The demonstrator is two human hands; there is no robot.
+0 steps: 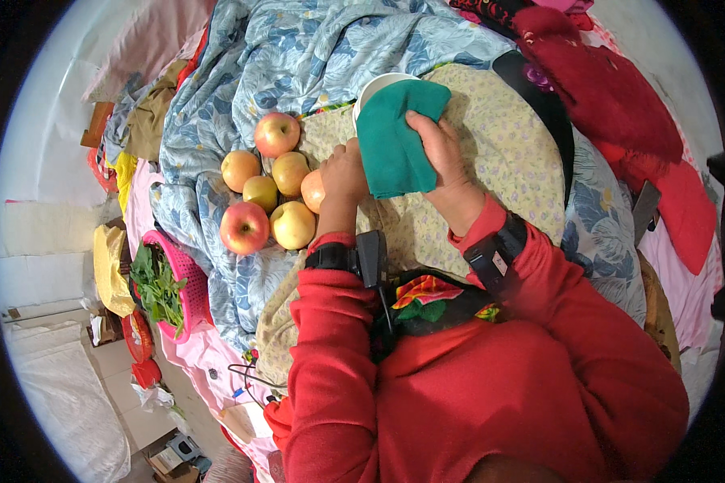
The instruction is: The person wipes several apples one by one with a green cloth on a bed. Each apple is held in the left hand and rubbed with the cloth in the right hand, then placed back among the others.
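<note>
My right hand grips a green cloth, its thumb lying on top of the fabric. Behind the cloth a white bowl shows part of its rim, and the rest of it is covered. My left hand is curled at the cloth's left edge, close to the apples. Its fingertips are hidden, so what it holds cannot be told. Several red and yellow apples lie in a group left of that hand, among them a red apple, a yellow apple and a pinkish apple.
A blue floral quilt and a beige flowered cloth spread before me. At left stands a pink plastic basket of leafy greens. Red garments lie at upper right. A black cable trails near my left elbow.
</note>
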